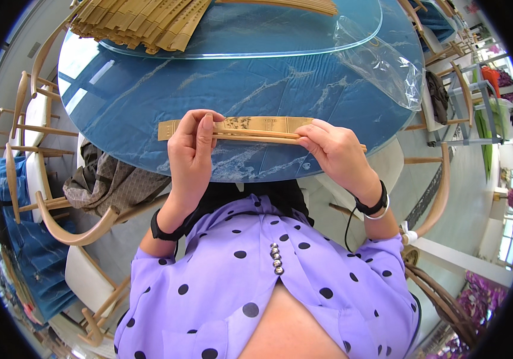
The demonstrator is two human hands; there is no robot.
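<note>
A pair of pale wooden chopsticks lies level just above the near edge of the blue table, held between my two hands. My left hand is closed, its fingers curled at the left end of the sticks and over a flat tan paper chopstick sleeve. The sleeve, with dark printing, stretches behind the chopsticks and sticks out past my left fingers. My right hand pinches the chopsticks near their right end, where a short tip shows beyond the hand. Whether the right fingers also touch the sleeve is hard to tell.
A fanned heap of tan paper sleeves rests on the glass turntable, with more at its far edge. Crumpled clear plastic lies at the table's right. Wooden chairs surround the table; a patterned jacket hangs at the left.
</note>
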